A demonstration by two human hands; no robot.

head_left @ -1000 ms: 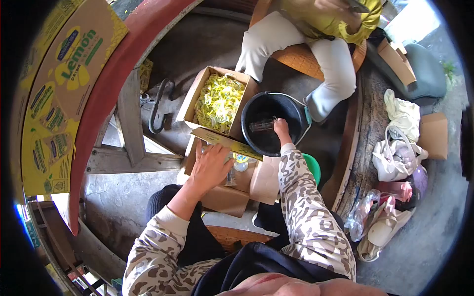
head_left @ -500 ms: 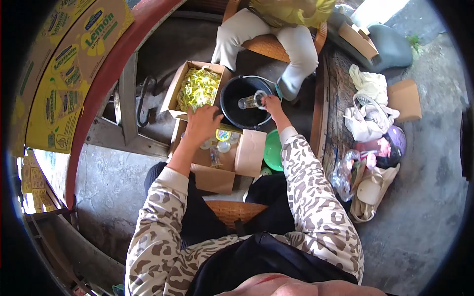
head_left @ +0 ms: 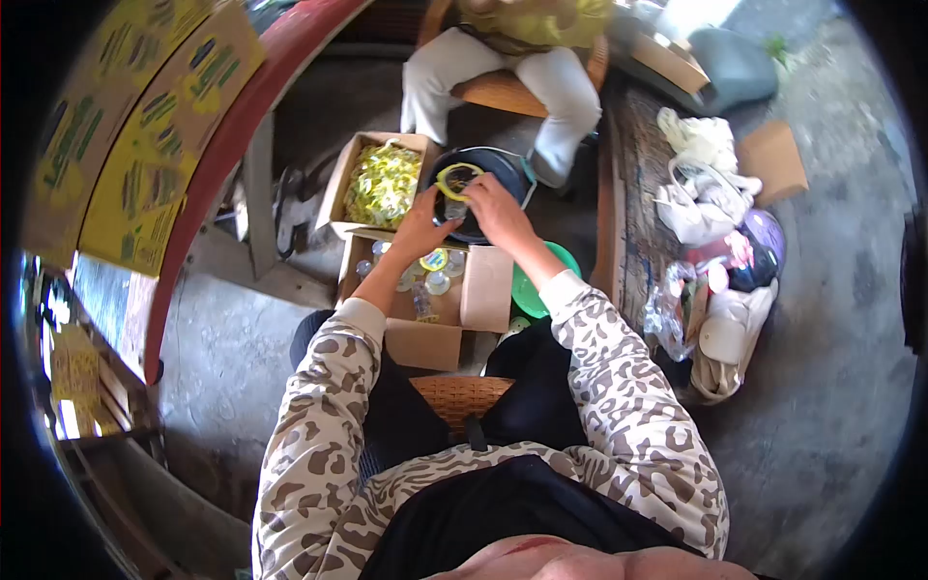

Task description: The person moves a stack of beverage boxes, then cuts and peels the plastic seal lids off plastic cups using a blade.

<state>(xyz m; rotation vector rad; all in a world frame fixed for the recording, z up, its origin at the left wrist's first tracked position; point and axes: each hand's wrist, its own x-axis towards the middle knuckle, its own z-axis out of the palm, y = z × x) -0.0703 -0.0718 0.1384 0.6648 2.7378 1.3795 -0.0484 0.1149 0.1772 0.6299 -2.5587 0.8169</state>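
Over the black bucket (head_left: pixel 507 166) both of my hands meet at a clear jar (head_left: pixel 454 209). My left hand (head_left: pixel 423 228) is closed round the jar's lower left side. A thin yellow ring (head_left: pixel 442 182) sits at the jar's upper end, and the fingers of my right hand (head_left: pixel 497 209) pinch its right edge. Whether the ring is around the jar or only against it, I cannot tell. Just left of the bucket stands a carton (head_left: pixel 335 200) full of yellow-and-white strips (head_left: pixel 385 184). Below my left forearm, an open cardboard box (head_left: pixel 422 344) holds several clear jars (head_left: pixel 437 283).
A green basin (head_left: pixel 528 295) stands right of the box. Across from me sits a person in light trousers (head_left: pixel 559 97). Bags (head_left: pixel 698 208) lie along the wooden beam (head_left: pixel 630 213) on the right. Yellow lemon-drink cartons (head_left: pixel 145 174) line the left side.
My left hand has moved from the strips carton to the jar over the bucket. My right hand has shifted left, and a yellow ring now shows at the jar. The view has shifted slightly.
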